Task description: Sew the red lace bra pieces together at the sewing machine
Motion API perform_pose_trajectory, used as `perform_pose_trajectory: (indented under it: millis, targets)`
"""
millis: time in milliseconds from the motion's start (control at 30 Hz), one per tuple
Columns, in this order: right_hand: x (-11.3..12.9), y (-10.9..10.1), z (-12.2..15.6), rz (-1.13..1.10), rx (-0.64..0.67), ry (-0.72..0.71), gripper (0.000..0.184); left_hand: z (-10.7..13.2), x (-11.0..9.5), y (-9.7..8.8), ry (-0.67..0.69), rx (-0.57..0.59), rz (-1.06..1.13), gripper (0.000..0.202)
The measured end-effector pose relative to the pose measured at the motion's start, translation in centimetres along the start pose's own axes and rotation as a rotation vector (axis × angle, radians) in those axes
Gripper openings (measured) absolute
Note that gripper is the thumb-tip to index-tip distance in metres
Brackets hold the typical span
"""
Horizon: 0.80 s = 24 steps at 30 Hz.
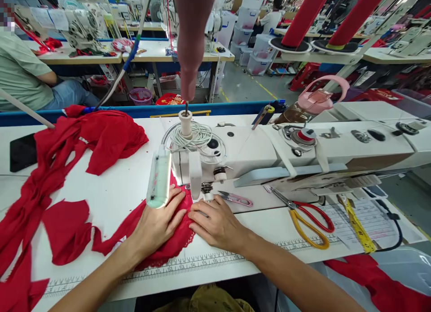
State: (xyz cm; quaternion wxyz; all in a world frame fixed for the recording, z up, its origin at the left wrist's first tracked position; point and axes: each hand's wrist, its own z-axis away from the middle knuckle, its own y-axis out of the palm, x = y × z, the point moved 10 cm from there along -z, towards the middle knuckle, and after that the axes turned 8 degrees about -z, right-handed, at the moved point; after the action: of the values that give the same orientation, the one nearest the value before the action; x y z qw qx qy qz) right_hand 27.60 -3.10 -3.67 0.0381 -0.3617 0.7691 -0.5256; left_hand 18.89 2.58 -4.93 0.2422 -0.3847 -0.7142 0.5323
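A piece of red fabric (173, 244) with a scalloped edge lies under the needle end of a white sewing machine (249, 146). My left hand (161, 220) rests flat on the fabric, fingers stretched toward the needle area. On the other side, my right hand (217, 222) has its fingers curled on the cloth's right edge, just in front of the presser foot (207, 188). The thumb and index finger seem to pinch the edge. A clear guard plate (159, 179) hangs above my left fingers. Pink-handled thread snips (237, 199) lie behind my right hand.
Scissors (308, 220) with red and yellow handles and a yellow tape measure (358, 226) lie to the right. More red cloth (101, 134) is heaped at left beside a black phone (23, 152). A plastic bin (409, 265) holds red pieces. A co-worker (30, 74) sits beyond.
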Motion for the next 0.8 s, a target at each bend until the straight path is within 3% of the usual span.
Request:
perform_pose_trajectory:
  millis: [133,333,467,667,800]
  targets:
    - [-0.1,-0.1,0.0,-0.026,-0.024,0.009,0.017,0.5,-0.4,0.1,0.044,-0.027,-0.041,0.033]
    - [-2.7,0.0,-0.3,0.075,-0.052,0.208,0.023,0.6,-1.2,0.2,0.110,-0.022,-0.171,0.037]
    - [-2.8,0.7,-0.5,0.137,0.011,0.194,0.021,0.6,-1.0,0.1,0.091,-0.030,-0.160,0.036]
    - [-2.7,-0.1,-0.4,0.141,-0.051,0.189,0.025,0.8,-1.1,-0.2,0.121,-0.087,-0.156,0.031]
    - [-1.6,-0.5,-0.1,0.084,-0.074,0.115,0.020,0.7,-0.8,0.0,0.106,-0.062,-0.132,0.031]
